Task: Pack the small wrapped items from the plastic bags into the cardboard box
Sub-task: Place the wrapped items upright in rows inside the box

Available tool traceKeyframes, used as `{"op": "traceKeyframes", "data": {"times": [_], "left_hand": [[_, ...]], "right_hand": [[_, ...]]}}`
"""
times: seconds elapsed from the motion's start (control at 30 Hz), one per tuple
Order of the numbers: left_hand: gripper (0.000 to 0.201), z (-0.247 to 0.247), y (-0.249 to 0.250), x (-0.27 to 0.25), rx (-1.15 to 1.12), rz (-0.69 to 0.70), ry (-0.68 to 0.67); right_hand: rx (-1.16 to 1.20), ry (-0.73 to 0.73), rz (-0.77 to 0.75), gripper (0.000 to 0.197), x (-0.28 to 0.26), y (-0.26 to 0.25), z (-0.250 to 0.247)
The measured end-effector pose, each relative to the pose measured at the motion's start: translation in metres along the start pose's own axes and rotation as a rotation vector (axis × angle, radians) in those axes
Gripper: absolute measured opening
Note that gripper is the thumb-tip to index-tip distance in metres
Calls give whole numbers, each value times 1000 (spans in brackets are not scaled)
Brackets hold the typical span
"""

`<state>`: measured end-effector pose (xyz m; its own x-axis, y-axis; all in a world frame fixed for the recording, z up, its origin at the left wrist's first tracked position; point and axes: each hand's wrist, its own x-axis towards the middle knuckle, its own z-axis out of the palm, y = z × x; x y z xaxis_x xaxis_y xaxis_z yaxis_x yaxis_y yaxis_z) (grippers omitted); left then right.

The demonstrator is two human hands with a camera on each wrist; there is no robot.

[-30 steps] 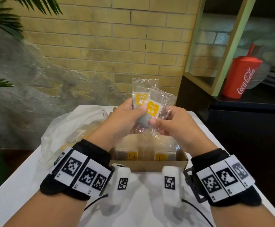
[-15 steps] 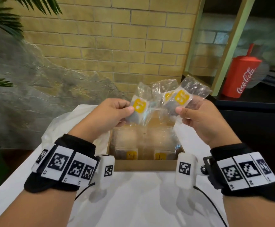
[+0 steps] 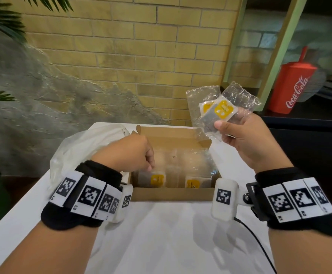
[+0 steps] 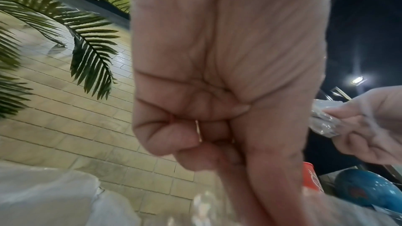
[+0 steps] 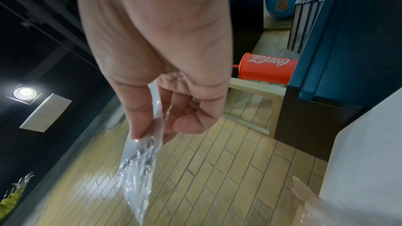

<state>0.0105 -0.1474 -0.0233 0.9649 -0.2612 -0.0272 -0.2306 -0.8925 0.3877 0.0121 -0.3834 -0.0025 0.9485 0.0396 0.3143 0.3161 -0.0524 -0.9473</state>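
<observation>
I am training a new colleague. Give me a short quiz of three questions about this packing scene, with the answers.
1. True or false: the right hand holds wrapped packets above the cardboard box.
2. Where is the left hand? A) on the red cup B) over the box's left side C) under the table
3. What colour are the packet labels?

Key: 1 true; 2 B; 3 yellow.

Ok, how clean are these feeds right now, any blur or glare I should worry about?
Head view: sharp, with soft shadows on the white table. Left wrist view: the left hand fills the frame and its fingertips smear. Right wrist view: the wrapped items glint and blur, and a ceiling lamp flares.
</observation>
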Motion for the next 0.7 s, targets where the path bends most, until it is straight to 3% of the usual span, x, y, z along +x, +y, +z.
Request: {"op": "traceKeyframes", "data": {"times": [0.17, 0.33, 0.4, 0.5, 0.57, 0.7], "left_hand": [[26, 0, -2, 0, 91, -39, -93], [21, -2, -2, 1, 67, -33, -33], [8, -5, 3, -1, -53, 26, 79], [19, -7, 12, -2, -451, 93, 195], [5, -7, 21, -4, -647, 153, 229], [16, -6, 20, 0, -727, 172, 317]], "right_hand": [[-32, -57, -15, 23, -2, 0, 3], [-56, -79, 21, 24, -1, 2, 5], [-63, -108, 36, 26, -2, 1, 7], [-88, -189, 50, 30, -5, 1, 13], [-105, -246, 73, 30, -7, 1, 19], [-228, -291, 76, 23, -10, -1, 22]]}}
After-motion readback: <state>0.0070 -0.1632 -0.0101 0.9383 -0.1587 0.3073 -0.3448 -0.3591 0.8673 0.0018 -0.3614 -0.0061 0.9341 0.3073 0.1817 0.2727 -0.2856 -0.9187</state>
